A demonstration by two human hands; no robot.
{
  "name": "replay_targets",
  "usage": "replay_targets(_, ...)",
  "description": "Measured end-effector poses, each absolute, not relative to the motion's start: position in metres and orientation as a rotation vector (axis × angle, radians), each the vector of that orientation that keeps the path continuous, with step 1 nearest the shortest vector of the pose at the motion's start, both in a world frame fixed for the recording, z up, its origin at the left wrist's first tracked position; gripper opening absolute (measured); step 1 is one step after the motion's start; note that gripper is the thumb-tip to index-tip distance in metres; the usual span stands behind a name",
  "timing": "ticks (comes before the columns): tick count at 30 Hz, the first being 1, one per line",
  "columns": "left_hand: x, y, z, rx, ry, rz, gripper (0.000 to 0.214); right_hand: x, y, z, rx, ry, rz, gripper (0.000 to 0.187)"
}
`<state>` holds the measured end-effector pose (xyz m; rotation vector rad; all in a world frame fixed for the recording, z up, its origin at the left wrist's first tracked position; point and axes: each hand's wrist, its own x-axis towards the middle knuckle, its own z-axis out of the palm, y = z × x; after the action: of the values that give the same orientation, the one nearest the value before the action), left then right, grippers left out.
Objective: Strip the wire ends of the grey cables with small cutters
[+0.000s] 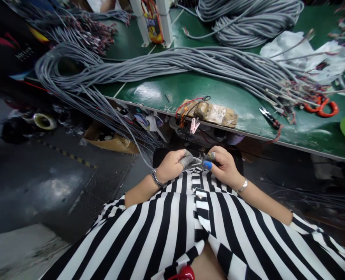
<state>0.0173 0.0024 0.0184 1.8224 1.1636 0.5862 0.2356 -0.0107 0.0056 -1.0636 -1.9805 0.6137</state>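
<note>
My left hand (172,165) and my right hand (223,165) meet close to my chest, just below the edge of the green workbench (190,91). Both are closed in a pinch on the end of a thin grey cable (196,160) held between them. The left thumb wears a grey finger cot, and a right fingertip wears a blue one. A thin grey cable (125,130) runs from my hands up and left to the long bundle of grey cables (166,64) lying across the bench.
A taped block with red and black wires (209,112) sits at the bench edge with a pink clip (194,125) hanging below. Small cutters (269,118) and orange-handled scissors (321,107) lie at the right. More cable coils (248,19) are at the back. A cardboard box (110,142) sits under the bench.
</note>
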Motion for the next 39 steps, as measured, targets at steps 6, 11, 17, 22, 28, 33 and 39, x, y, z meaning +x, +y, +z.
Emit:
replay_targets(6, 0.019, 0.002, 0.013, 1.902, 1.097, 0.513, 0.023, 0.237, -0.003, -0.009, -1.34, -1.71, 0.595, 0.022)
replay_targets(11, 0.019, 0.0, 0.011, 2.029, 1.039, 0.435, 0.022, 0.234, -0.002, -0.019, -1.304, -1.304, 1.125, 0.04)
replay_targets(17, 0.023, 0.005, 0.008, 2.085, 1.153, 0.441, 0.019, 0.226, -0.013, -0.009, -1.105, -1.017, 1.481, 0.041)
replay_targets(22, 0.017, 0.005, 0.01, 2.07, 1.173, 0.425, 0.02, 0.23, -0.01, -0.008, -1.193, -1.022, 1.477, 0.038)
replay_targets(28, 0.022, 0.006, 0.009, 1.552, 1.016, 0.567, 0.031, 0.238, -0.003, -0.008, -1.162, -1.207, 1.438, 0.036)
replay_targets(33, 0.034, 0.006, 0.011, 1.509, 0.921, 0.643, 0.033, 0.247, -0.005, -0.005, -1.19, -1.27, 1.351, 0.036)
replay_targets(39, 0.044, 0.008, 0.017, 1.757, 0.935, 0.622, 0.029, 0.253, -0.009, 0.002, -1.234, -1.362, 1.268, 0.036)
